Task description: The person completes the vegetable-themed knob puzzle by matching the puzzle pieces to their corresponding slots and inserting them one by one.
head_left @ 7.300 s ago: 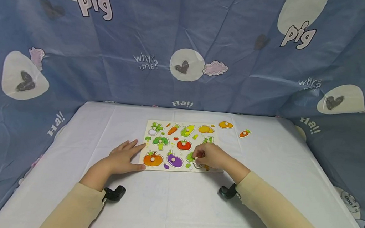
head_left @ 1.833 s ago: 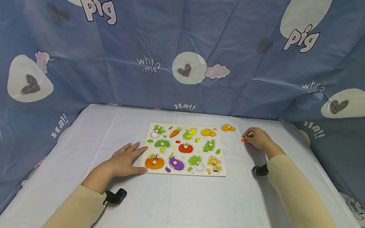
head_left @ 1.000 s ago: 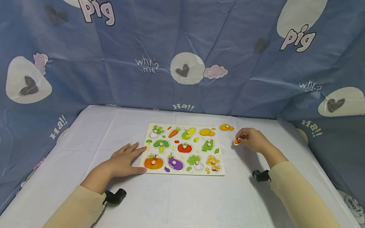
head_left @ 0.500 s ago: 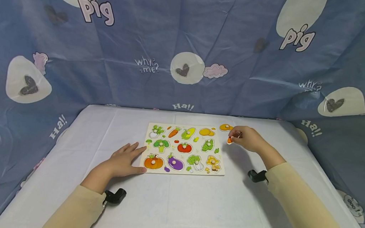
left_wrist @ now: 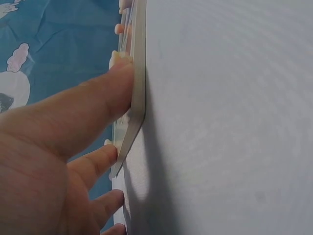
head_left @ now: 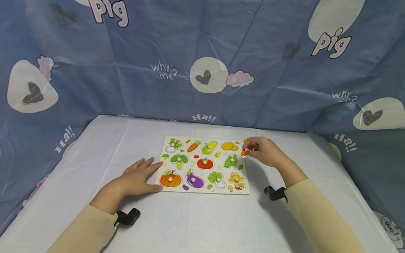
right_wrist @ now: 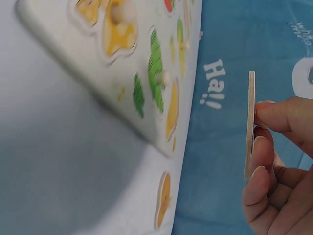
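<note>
My right hand (head_left: pixel 263 150) pinches the carrot puzzle piece (head_left: pixel 244 152) just above the far right corner of the vegetable knob puzzle board (head_left: pixel 221 166). In the right wrist view the piece (right_wrist: pixel 249 122) appears edge-on, its knob hidden by the fingers. My left hand (head_left: pixel 135 180) has its fingers spread, thumb and fingertips touching the board's left edge; the left wrist view shows the thumb (left_wrist: pixel 115 90) against that edge. Knobbed pieces sit in most of the board; the carrot hollow (head_left: pixel 193 146) and potato hollow (head_left: pixel 229 146) show no knobs.
A potato piece (right_wrist: pixel 164 200) lies on the table beyond the board's far right corner, mostly hidden by my right hand in the head view. The white-covered table (head_left: pixel 194 229) meets a blue printed cloth (head_left: pixel 204 103) behind and at both sides.
After working at the bok choy piece earlier, my right hand has picked up the carrot piece from the table and carried it left to the board's edge. My left hand stays put.
</note>
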Available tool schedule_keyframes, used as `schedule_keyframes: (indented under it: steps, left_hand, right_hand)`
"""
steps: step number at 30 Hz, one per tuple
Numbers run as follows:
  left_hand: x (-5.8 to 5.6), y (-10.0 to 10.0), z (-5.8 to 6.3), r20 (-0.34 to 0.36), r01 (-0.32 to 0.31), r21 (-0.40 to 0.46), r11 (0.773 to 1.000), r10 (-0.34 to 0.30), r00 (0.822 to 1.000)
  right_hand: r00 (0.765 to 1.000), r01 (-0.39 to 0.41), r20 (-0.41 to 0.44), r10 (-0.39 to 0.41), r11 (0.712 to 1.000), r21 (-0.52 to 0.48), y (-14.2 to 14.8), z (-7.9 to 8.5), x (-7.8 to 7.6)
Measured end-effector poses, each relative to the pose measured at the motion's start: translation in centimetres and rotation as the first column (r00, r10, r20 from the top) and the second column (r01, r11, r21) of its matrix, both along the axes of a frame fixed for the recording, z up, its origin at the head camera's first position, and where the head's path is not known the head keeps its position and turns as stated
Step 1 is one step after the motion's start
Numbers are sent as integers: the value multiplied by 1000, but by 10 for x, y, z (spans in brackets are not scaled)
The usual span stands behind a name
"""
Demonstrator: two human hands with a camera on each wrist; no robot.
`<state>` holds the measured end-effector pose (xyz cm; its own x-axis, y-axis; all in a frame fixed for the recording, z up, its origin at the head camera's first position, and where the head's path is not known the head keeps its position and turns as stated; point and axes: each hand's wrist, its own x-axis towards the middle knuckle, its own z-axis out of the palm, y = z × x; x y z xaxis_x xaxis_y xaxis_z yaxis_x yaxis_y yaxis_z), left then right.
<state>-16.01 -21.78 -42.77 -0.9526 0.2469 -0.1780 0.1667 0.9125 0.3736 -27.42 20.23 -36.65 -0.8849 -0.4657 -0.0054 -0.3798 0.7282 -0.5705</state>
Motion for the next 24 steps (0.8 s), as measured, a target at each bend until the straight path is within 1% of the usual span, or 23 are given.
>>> schedule_keyframes:
  steps: [8, 19, 24]
  left_hand:
    - [-1, 0, -1, 2, 2, -9, 1000, -2, 1000]
    - [0, 0, 0, 10, -2, -11, 1000, 2, 1000]
    - [0, 1, 1, 11, -3, -6, 1000, 3, 1000]
  right_hand:
    - [999, -32, 4, 32, 999, -35, -22, 0, -2]
    - [996, -68, 50, 71, 996, -53, -61, 1, -9]
    - [992, -90, 78, 94, 994, -59, -80, -1, -13]
